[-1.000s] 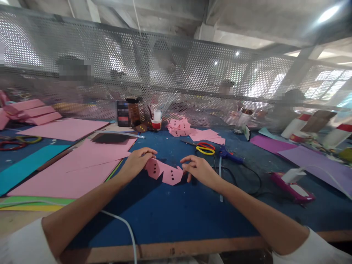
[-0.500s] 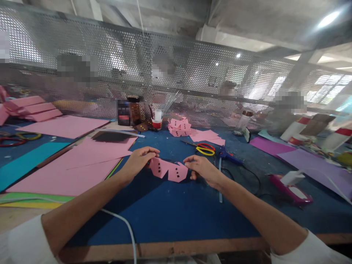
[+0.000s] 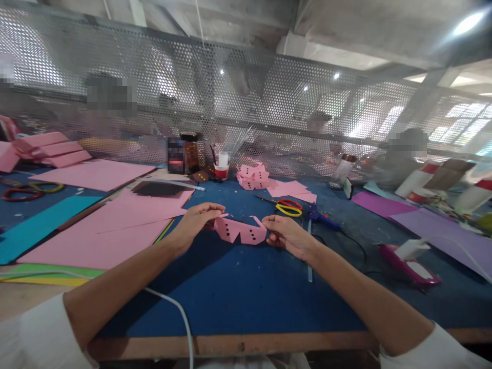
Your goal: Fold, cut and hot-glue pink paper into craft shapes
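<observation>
A folded pink paper piece [image 3: 241, 231] with black square dots and a V-shaped notch is stretched between my two hands above the blue table mat [image 3: 246, 292]. My left hand [image 3: 200, 221] pinches its left end; my right hand [image 3: 283, 233] pinches its right end. Narrow folded edges stand up along its far side. Beyond my right hand lie scissors [image 3: 288, 207] with red and yellow handles and a blue glue gun [image 3: 323, 219]. A clear glue stick [image 3: 310, 256] is partly behind my right wrist.
Similar dotted pink pieces [image 3: 252, 177] are stacked at the back, near pink sheets [image 3: 290, 189]. Large pink sheets [image 3: 111, 225] lie at left, purple sheets [image 3: 442, 241] at right. A magenta tool [image 3: 409, 266] and a white cable [image 3: 177, 307] rest on the table. Perforated metal screen [image 3: 269, 102] stands behind.
The pink paper piece has tipped, so its front face looks shorter and its folded far edges show more. Both hands still hold its ends. The view has shifted slightly.
</observation>
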### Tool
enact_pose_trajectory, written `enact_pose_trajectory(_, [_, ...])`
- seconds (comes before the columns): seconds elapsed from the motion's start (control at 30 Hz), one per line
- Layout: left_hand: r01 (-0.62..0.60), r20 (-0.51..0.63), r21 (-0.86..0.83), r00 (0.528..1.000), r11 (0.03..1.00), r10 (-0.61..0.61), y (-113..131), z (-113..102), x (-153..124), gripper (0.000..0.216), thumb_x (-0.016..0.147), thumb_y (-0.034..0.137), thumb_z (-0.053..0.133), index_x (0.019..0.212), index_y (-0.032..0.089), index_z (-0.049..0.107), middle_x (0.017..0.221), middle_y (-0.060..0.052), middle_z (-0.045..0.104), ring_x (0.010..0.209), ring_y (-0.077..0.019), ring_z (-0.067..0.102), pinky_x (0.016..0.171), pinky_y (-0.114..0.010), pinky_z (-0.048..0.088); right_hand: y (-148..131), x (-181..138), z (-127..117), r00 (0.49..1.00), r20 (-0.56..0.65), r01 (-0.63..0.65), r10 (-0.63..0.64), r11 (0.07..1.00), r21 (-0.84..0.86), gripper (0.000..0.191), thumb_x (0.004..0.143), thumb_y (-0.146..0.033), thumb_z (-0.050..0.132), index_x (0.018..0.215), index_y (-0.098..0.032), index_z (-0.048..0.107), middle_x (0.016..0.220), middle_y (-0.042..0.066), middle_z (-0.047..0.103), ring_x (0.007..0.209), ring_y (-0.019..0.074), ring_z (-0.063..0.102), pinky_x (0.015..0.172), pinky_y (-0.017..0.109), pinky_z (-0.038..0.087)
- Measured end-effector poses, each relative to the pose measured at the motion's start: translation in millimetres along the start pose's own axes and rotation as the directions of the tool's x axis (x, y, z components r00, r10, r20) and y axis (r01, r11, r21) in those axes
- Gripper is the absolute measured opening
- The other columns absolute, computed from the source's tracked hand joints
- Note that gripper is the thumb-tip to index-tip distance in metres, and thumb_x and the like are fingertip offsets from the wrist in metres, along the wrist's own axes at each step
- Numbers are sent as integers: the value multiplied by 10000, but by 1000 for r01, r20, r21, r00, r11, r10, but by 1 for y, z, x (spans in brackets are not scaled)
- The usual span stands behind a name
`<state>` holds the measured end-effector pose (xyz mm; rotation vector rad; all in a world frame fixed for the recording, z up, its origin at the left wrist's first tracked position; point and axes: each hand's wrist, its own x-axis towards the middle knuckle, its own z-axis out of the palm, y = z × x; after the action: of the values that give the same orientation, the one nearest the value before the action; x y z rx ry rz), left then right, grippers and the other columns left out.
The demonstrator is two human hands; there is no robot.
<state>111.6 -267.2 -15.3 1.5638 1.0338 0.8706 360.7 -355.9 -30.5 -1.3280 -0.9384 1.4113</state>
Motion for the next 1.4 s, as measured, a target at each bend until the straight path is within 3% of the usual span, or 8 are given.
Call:
enact_pose_trajectory(0.3, [21,-16,-20,1000,1000,-21,-8,-1,6,451,718,493,760,1033,172,725,1048,-71,710,956,-215,654,760,-292,542,2,2,1,999,-38,28,-28,1000,-5,139,873,-301,684,899,-190,605,607,-62,532,516,63,520,654,224,584])
enact_pose_trajectory(0.43, [29,-15,-10,999,1000,-29,-15,-1,10,482,691,518,778,1011,161,725,1023,-71,706,909,-209,648,732,-289,556,9,8,0,995,-58,72,-78,992,-103,118,883,-288,650,901,-188,590,646,-46,569,528,84,572,701,306,607])
enact_pose_trajectory(0.53, [28,-14,-4,1000,1000,-28,-20,-2,14,492,679,543,774,983,158,723,990,-70,704,870,-210,643,699,-298,570,11,12,-1,980,-88,155,-181,958,-240,113,908,-303,611,905,-192,589,716,-24,607,539,108,613,640,307,581])
enact_pose_trajectory(0.7, [12,-17,-4,1000,1000,-12,-23,-2,16,487,677,551,769,968,163,720,970,-58,694,853,-201,635,676,-284,576,8,8,-2,895,-32,365,-445,773,-519,177,945,-338,589,917,-199,694,878,12,649,585,104,596,621,271,478])
enact_pose_trajectory(0.9, [-15,-26,-20,1000,1000,14,-26,-2,18,467,680,543,762,954,166,723,932,-50,695,804,-193,641,645,-277,571,4,0,4,803,127,496,-582,535,-684,94,895,-221,647,870,-208,736,947,37,668,875,179,637,802,301,468])
enact_pose_trajectory(1.17, [-52,-59,-94,997,994,47,-27,-3,18,443,782,584,652,962,183,705,1024,-65,714,800,-200,691,683,-299,587,-4,2,1,759,139,482,-636,405,-777,127,908,-225,611,876,-199,731,916,39,714,856,179,660,775,290,485])
enact_pose_trajectory(1.4, [-74,-80,-131,995,989,63,-27,-3,19,476,806,593,615,1016,169,675,1176,-108,679,793,-198,718,665,-299,588,-57,10,-21,703,81,394,-707,291,-872,161,901,-257,588,874,-193,734,894,45,735,818,192,668,750,304,496])
